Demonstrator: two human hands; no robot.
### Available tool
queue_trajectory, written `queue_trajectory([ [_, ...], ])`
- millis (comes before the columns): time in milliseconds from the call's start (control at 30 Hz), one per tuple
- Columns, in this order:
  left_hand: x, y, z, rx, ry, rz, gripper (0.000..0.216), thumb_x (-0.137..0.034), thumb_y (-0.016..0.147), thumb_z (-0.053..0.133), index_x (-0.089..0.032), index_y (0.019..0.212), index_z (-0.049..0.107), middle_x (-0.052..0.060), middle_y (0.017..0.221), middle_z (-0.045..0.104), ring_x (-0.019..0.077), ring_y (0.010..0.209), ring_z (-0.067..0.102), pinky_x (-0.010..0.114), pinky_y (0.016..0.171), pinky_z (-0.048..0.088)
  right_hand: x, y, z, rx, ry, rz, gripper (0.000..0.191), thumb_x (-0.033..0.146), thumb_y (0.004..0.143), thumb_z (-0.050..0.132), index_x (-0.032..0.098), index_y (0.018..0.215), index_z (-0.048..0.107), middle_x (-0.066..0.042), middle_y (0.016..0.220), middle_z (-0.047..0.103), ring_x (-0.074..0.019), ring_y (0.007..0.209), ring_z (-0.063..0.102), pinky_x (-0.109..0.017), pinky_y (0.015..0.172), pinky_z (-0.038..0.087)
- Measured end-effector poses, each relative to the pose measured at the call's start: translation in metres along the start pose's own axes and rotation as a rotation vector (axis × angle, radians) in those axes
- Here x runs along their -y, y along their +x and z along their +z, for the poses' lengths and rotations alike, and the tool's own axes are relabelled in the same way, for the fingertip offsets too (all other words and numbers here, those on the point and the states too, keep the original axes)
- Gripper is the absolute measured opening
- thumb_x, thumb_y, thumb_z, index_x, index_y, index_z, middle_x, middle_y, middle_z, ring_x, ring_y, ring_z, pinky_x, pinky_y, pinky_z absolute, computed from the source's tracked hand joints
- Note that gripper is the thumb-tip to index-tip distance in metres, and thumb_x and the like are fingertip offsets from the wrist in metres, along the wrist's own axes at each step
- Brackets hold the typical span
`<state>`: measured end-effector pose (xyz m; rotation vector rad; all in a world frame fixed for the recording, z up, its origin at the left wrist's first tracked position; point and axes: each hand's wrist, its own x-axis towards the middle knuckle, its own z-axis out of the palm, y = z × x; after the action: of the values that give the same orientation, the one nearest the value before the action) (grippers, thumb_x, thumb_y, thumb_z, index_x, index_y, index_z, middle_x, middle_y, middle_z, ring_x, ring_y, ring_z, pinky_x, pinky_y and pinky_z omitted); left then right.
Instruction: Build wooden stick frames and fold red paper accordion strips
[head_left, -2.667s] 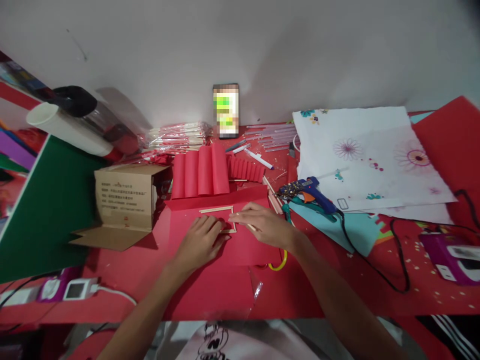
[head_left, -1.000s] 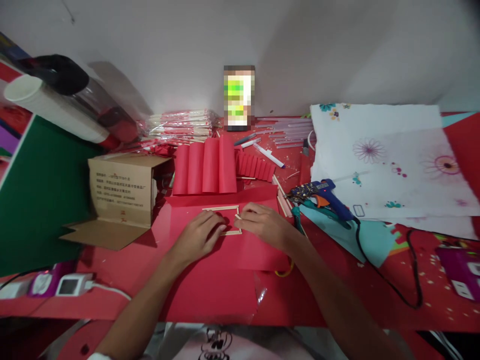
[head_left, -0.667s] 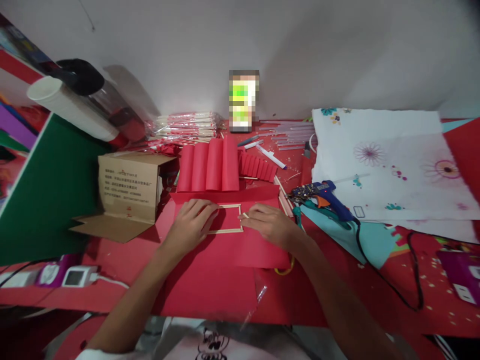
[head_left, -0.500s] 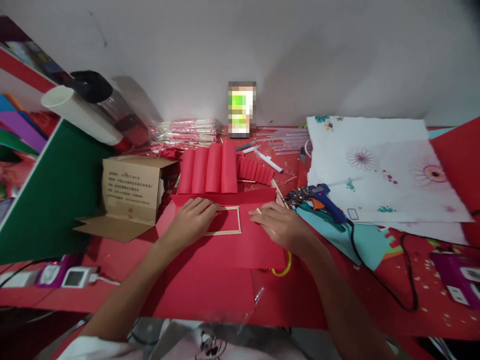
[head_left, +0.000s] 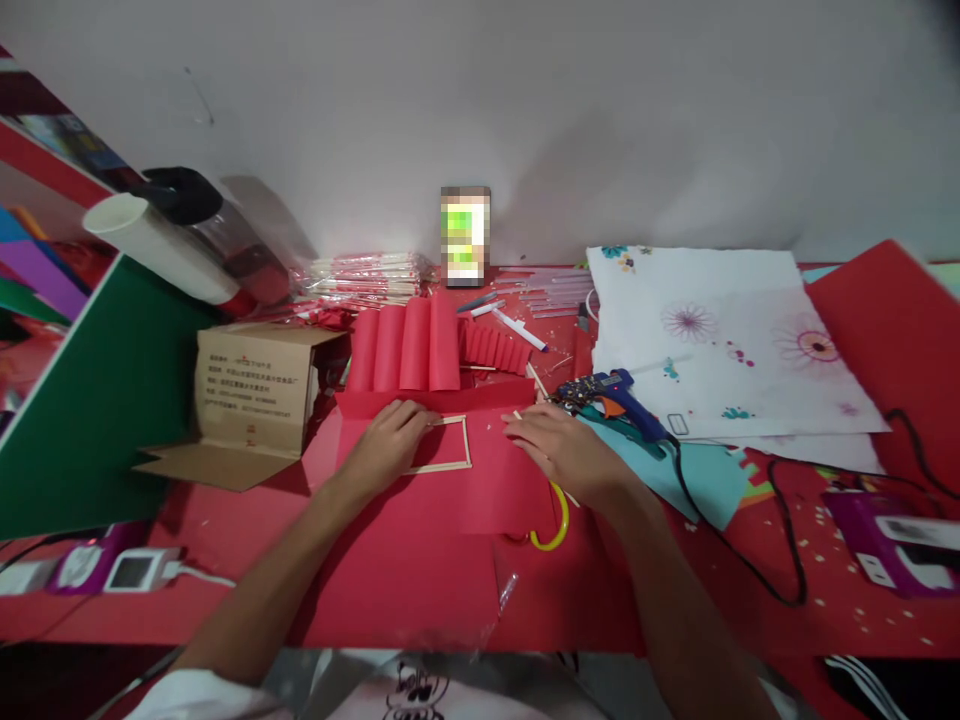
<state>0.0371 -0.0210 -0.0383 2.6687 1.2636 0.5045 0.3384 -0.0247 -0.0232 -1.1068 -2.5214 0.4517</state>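
A rectangle of thin wooden sticks (head_left: 466, 443) lies on a red paper sheet (head_left: 487, 505). My left hand (head_left: 391, 437) has its fingers bent over the rectangle's left end, thumb at the lower stick, and hides that end. To the right, my right hand (head_left: 570, 455) is closed on a thin wooden stick (head_left: 517, 415). One pale tip shows by the fingertips; the palm covers most of the rest. A yellow scissors handle (head_left: 555, 530) shows from under the sheet, below my right hand. Folded red paper (head_left: 405, 345) stands behind the sheet.
A blue glue gun (head_left: 630, 395) with a black cord lies right of my right hand, near white patterned paper (head_left: 697, 340). A cardboard box (head_left: 251, 385) stands at left. At the wall are a phone (head_left: 465, 240), bundled sticks (head_left: 375, 275) and a white pen (head_left: 517, 328).
The whole view has shifted, so things appear slightly further left and lower. My right hand has turned a little with the stick. My left hand stays on the stick rectangle.
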Motion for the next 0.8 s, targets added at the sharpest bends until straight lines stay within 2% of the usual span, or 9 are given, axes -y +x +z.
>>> queue_trajectory([
  [333,0.001,0.001,0.001,-0.037,-0.113,-0.073,0.019,-0.018,0.102,0.045,-0.017,0.107,0.063,0.008,0.101,0.066,0.0193,0.092,0.059,0.033,0.085,0.050,0.011,0.006,-0.010,-0.239,0.157,0.034,0.018,0.015,0.097,0.054,0.023,0.104,0.069,-0.006,0.115,0.076,-0.0220,0.097,0.064,-0.042,0.090,0.055],
  [500,0.000,0.000,-0.002,-0.013,-0.126,-0.078,0.019,-0.015,0.101,0.046,-0.017,0.109,0.062,0.007,0.102,0.065,0.0192,0.092,0.058,0.033,0.085,0.050,0.014,0.010,-0.002,-0.281,0.228,0.028,0.022,0.012,0.096,0.053,0.025,0.102,0.070,-0.005,0.113,0.077,-0.0218,0.099,0.066,-0.042,0.091,0.055],
  [667,0.000,-0.001,-0.001,0.008,-0.124,-0.048,0.028,-0.003,0.095,0.046,-0.017,0.114,0.061,0.008,0.105,0.064,0.0203,0.095,0.057,0.034,0.086,0.049,0.016,0.014,0.005,-0.303,0.255,-0.011,0.026,0.007,0.095,0.050,0.024,0.098,0.069,-0.005,0.106,0.078,-0.0202,0.096,0.068,-0.039,0.089,0.056],
  [800,-0.004,0.000,-0.005,0.012,-0.208,-0.082,0.030,0.001,0.092,0.043,-0.016,0.111,0.060,0.008,0.104,0.063,0.0193,0.096,0.057,0.032,0.086,0.050,0.016,0.013,0.006,-0.315,0.283,0.000,0.026,0.005,0.093,0.050,0.023,0.096,0.069,-0.006,0.105,0.078,-0.0202,0.096,0.069,-0.039,0.087,0.056],
])
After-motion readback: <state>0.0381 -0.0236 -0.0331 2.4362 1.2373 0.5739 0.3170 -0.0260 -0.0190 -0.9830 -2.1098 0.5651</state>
